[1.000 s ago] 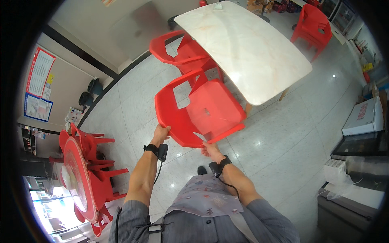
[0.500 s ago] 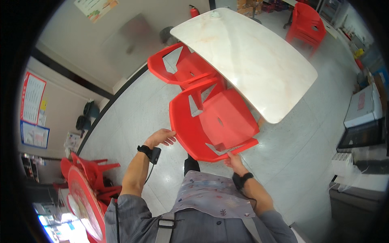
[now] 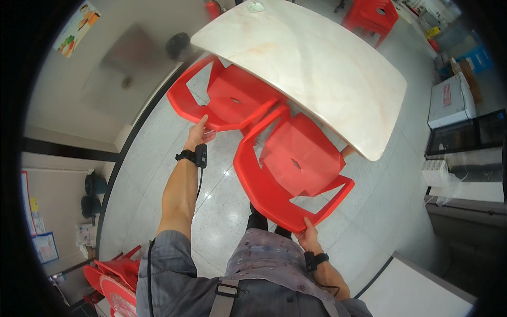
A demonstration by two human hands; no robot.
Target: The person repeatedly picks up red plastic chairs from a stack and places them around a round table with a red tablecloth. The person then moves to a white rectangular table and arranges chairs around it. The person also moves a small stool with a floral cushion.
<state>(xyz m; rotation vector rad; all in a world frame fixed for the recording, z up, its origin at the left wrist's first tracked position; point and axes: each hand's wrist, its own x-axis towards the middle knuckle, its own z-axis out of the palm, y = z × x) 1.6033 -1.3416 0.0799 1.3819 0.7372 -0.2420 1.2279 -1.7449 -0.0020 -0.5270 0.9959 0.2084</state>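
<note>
Two red plastic chairs with cut-out arms stand side by side along the near-left edge of a pale marble-look table (image 3: 311, 63). My left hand (image 3: 199, 133) reaches up to the farther chair (image 3: 237, 98); its thumb lies over the backrest rim and the fingers curl beneath. The nearer chair (image 3: 298, 158) stands right in front of me, angled toward the table. On its near backrest rim, my right hand (image 3: 308, 236) is closed, with fingers over the edge. Both chair seats are bare, and the chair legs are mostly hidden.
At the far right is a stack of red chairs (image 3: 372, 18). A wall with a dark skirting runs along the left. More red chairs (image 3: 113, 274) and a round red table (image 3: 116, 296) sit at lower left. A white box (image 3: 449, 103) and a white panel (image 3: 412, 290) lie right.
My left hand has moved from beside the nearer chair up to the farther chair's rim. The nearer chair has come closer to me, and its gap from the farther chair has widened.
</note>
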